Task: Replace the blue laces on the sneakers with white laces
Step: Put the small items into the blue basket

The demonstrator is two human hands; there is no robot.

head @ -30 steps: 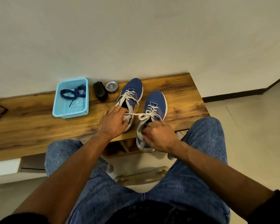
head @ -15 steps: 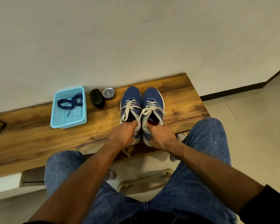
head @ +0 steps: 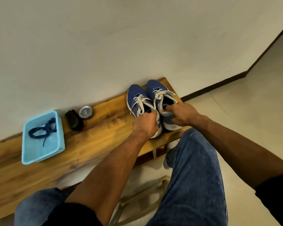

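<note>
Two blue sneakers stand side by side at the right end of the wooden bench [head: 96, 136], toes toward the wall. The left sneaker [head: 136, 95] and the right sneaker [head: 155, 86] both carry white laces [head: 141, 100]. My left hand [head: 145, 124] grips the heel collar of the left sneaker. My right hand [head: 181, 115] grips the heel collar of the right sneaker, with fingers reaching into its opening. The blue laces [head: 42, 129] lie in a light blue basket [head: 28, 154] at the left of the bench.
A black shoe brush [head: 73, 119] and a round silver tin [head: 86, 112] sit on the bench between basket and sneakers. The white wall runs right behind the bench. My knees in blue jeans are below, over a tiled floor.
The sneakers were brought together and moved to the right end of the bench, close to the wall. Both hands stay at their heels. My view has swung to the right.
</note>
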